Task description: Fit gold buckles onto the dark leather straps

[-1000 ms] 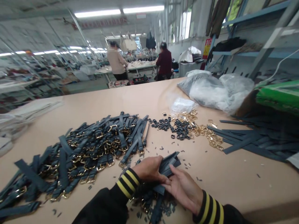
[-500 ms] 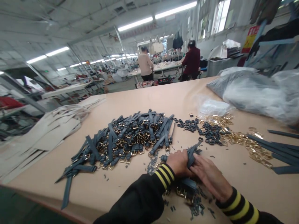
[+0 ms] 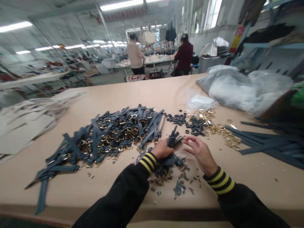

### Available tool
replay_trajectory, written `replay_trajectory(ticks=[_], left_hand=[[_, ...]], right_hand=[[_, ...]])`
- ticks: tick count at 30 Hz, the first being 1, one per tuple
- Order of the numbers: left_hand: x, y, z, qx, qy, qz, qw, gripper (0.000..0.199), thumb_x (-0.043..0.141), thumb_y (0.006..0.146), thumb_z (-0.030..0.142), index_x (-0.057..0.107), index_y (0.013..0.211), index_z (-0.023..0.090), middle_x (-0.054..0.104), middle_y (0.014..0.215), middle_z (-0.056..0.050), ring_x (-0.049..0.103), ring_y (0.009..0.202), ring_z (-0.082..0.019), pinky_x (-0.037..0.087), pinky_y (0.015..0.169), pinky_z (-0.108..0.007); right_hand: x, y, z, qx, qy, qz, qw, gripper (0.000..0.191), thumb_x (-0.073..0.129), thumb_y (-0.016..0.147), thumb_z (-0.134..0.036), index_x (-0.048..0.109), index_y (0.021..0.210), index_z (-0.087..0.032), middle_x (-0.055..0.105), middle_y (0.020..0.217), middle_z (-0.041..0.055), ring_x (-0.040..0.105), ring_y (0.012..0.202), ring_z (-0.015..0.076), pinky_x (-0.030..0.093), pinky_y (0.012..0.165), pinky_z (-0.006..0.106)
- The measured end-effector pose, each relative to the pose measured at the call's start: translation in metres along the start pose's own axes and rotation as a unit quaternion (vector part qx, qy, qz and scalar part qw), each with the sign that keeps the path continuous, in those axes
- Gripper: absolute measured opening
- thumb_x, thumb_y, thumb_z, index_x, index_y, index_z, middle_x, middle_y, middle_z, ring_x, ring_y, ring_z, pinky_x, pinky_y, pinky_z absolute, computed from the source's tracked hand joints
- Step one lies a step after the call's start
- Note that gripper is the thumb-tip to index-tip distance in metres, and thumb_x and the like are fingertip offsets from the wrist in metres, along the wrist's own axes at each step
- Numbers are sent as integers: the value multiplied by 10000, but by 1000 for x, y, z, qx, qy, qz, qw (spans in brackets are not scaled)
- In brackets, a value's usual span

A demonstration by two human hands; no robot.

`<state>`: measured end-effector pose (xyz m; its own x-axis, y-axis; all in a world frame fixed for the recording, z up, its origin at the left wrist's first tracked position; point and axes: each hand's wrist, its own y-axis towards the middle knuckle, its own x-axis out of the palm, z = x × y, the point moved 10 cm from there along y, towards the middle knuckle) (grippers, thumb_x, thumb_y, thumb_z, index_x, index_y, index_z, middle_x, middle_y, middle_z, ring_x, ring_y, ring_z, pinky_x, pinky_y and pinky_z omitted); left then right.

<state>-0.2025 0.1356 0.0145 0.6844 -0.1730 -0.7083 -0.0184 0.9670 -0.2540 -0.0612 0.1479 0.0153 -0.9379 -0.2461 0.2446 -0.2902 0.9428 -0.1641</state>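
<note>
My left hand [image 3: 163, 148] is closed around a bunch of narrow dark grey-blue straps [image 3: 174, 138], whose ends fan out above the fist. Just to the right, my right hand [image 3: 198, 150] has its fingers apart, with the fingertips close to the end of one strap; I cannot tell whether they touch it. Beneath the left hand lie more straps with gold buckles [image 3: 163, 172], partly hidden by it. Small dark scraps [image 3: 180, 189] are scattered on the table below. A large heap of buckled straps [image 3: 118, 129] spreads out to the left.
Dark strap loops [image 3: 197, 125] and loose gold buckles [image 3: 223, 133] lie beyond my right hand. Long dark strips [image 3: 268, 141] rest at the right, before plastic bags [image 3: 232, 85]. Pale cut pieces [image 3: 30, 120] cover the table's left side. Two people stand at a farther table.
My right hand has moved away from the left one, and its fingers have spread. The held straps now fan upward. The whole view has shifted, so the table things appear farther left.
</note>
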Motion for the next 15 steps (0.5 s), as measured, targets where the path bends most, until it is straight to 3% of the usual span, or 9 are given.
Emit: replay_trajectory(ticks=[3, 8, 12, 15], left_hand=[[-17, 0, -1, 10, -70, 14, 997, 348, 530, 638, 200, 580, 968, 104, 652, 818, -60, 593, 729, -190, 484, 615, -273], [-68, -14, -2, 6, -145, 70, 987, 306, 541, 633, 246, 577, 904, 108, 647, 820, -48, 589, 729, -175, 503, 653, -282], [-136, -47, -23, -39, -162, 153, 974, 309, 581, 606, 335, 583, 830, 121, 651, 794, -45, 600, 712, -175, 512, 657, -289], [-210, -93, -56, -94, -135, 227, 960, 379, 589, 603, 395, 580, 868, 125, 661, 808, -56, 611, 710, -187, 520, 651, -307]], right_hand=[[-2, 3, 21, 55, -51, -28, 997, 367, 610, 704, -410, 548, 946, -141, 613, 951, 89, 589, 942, 205, 493, 776, 318], [31, 11, 31, 70, -94, -110, 987, 402, 563, 753, -424, 539, 1027, -130, 609, 976, 100, 585, 928, 189, 489, 768, 311], [48, 15, 33, 81, -118, -164, 976, 423, 563, 766, -439, 519, 1070, -148, 588, 1092, 129, 592, 952, 206, 501, 758, 306], [44, 19, 44, 103, -123, -181, 970, 420, 548, 776, -459, 520, 1052, -143, 580, 1123, 149, 594, 973, 217, 510, 764, 302]])
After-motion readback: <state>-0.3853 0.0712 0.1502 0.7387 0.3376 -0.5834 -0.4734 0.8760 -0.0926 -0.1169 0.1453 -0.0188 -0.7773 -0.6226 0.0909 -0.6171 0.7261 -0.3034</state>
